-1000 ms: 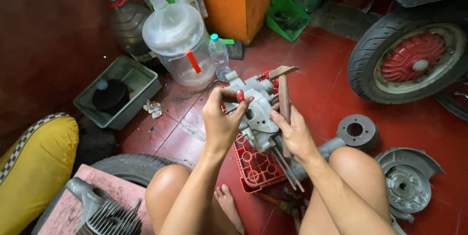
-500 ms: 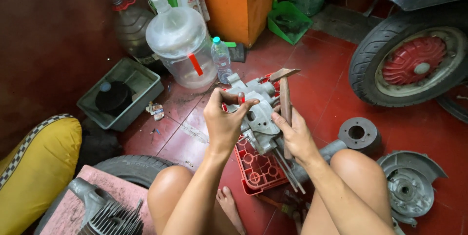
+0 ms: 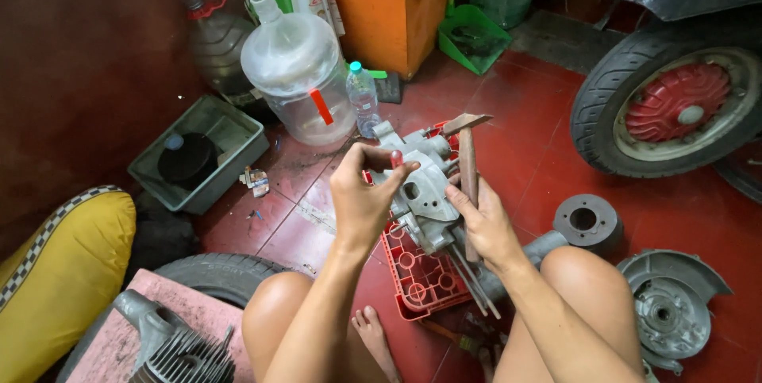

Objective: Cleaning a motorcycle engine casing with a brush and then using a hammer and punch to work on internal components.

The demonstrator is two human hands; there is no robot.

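Presently, the person sat on the red floor (image 3: 508, 137) with the engine case (image 3: 421, 196) propped on a red crate (image 3: 421, 276) between the knees. The left hand (image 3: 361, 200) was curled, its fingertips pinching a small red-tipped part (image 3: 395, 158) at the case's upper edge; what the part was could not be told. The right hand (image 3: 484, 228) was clenched round the handle of a hammer (image 3: 468, 165), whose head pointed up toward 12 o'clock above the case. The hammer's long axis ran nearly upright in the view, from 6 to 12 o'clock, lying just beside the case's right flank. The case lay between the two hands, at 3 o'clock from the left fingers and at 9 o'clock from the right fingers, touching or very nearly touching both. The left hand stood nearer the case's top, the right nearer its lower half. Studs or rods protruded from the case toward 5 o'clock, below the right hand. Round about: a large clear jug (image 3: 298, 73) and a small bottle (image 3: 363, 97) at 11 o'clock, a grey tray (image 3: 230, 133) at 9 o'clock, a wheel (image 3: 675, 109) at 2 o'clock, a drum (image 3: 587, 220) and backing plate (image 3: 671, 307) at 4 o'clock, and a finned cylinder (image 3: 178, 351) at 7 o'clock.
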